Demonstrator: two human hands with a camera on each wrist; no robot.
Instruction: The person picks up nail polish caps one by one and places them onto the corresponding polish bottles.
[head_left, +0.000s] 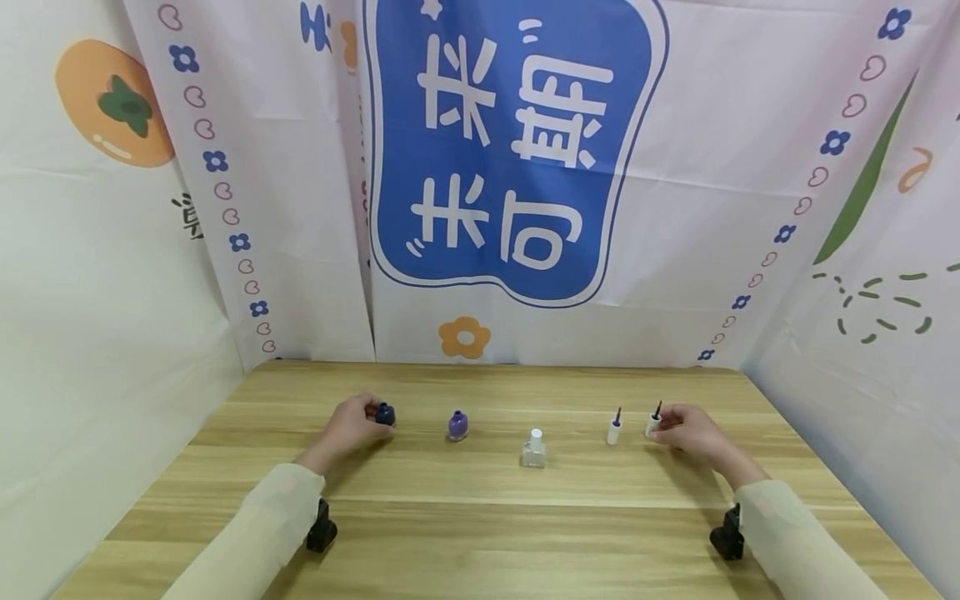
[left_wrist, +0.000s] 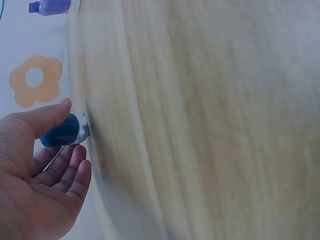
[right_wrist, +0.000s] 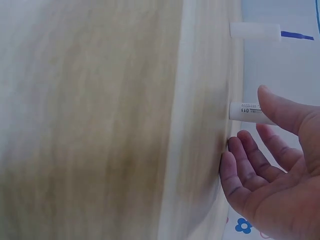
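At the far left of the table, my left hand (head_left: 351, 427) holds a dark blue nail polish bottle (left_wrist: 62, 132) between thumb and fingers. The bottle stands upright, uncapped. On the right, my right hand (head_left: 692, 432) pinches a white nail polish cap (right_wrist: 245, 112) that stands with its dark brush (head_left: 657, 410) pointing up. Beside it, untouched, is a second white cap (head_left: 613, 432) with a purple brush. An uncapped purple nail polish bottle (head_left: 457, 428) stands right of the left hand. Between the hands is a clear nail polish bottle (head_left: 534, 455) with its white cap on.
All these items stand on a wood-grain table (head_left: 517, 542). A white printed cloth (head_left: 300, 192) with a blue panel hangs behind its back edge, and cloth walls rise at both sides. Dark wrist cameras (head_left: 322, 529) are strapped under the sleeves.
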